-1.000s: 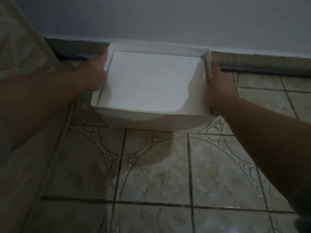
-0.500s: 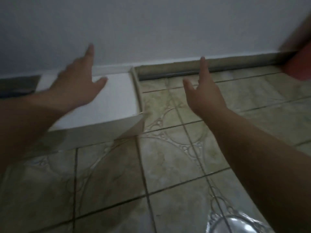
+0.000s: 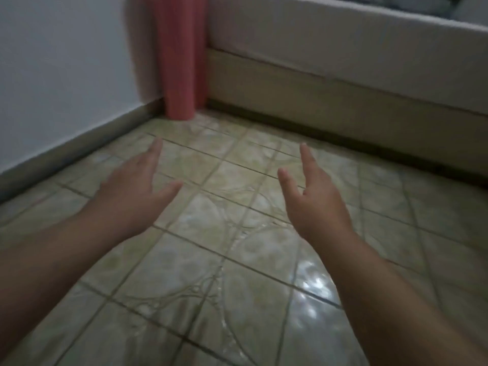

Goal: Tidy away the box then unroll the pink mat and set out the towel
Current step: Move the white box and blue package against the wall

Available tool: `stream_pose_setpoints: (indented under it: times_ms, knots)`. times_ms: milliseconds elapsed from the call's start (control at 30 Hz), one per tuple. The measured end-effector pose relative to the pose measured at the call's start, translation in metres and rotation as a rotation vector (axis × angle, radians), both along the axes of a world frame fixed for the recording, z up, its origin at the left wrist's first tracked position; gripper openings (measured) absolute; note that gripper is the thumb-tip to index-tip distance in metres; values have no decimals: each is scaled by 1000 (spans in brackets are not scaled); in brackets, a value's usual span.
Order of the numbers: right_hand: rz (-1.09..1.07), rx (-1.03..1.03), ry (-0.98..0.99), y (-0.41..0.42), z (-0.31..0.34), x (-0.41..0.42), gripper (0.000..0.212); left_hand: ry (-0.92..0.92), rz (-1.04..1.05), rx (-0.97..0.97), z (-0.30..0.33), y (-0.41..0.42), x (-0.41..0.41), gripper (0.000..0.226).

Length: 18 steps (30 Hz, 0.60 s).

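Note:
A rolled pink mat (image 3: 181, 56) stands upright in the corner between the white wall and the bed. My left hand (image 3: 134, 188) and my right hand (image 3: 314, 199) are stretched out over the tiled floor, both empty with fingers apart, palms facing each other. They are well short of the mat. The white box is out of view, and no towel shows.
A bed (image 3: 343, 48) with a white mattress and pale wooden base runs along the right. A white wall (image 3: 60, 75) with a dark skirting closes the left side. Glossy patterned floor tiles (image 3: 224, 247) lie between them.
Both hands let go of the white box by the wall and came off it empty. The view swung right, the box left the frame, and the pink mat and bed came into view.

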State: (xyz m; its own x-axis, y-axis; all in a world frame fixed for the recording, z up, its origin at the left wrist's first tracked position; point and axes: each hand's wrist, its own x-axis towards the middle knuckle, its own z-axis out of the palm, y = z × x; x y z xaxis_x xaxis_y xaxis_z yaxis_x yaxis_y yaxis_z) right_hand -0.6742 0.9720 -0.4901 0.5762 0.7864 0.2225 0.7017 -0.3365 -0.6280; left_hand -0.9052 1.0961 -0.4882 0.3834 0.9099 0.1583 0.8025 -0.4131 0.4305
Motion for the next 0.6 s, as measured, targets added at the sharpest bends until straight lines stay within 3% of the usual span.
stream_pose_setpoints:
  times_ms: [267, 600]
  knots:
    - [-405, -40, 98, -188, -61, 134, 62, -55, -408, -172, -55, -115, 200, 79]
    - [-732, -317, 213, -337, -167, 177, 66, 139, -651, -401, -153, -227, 303, 76]
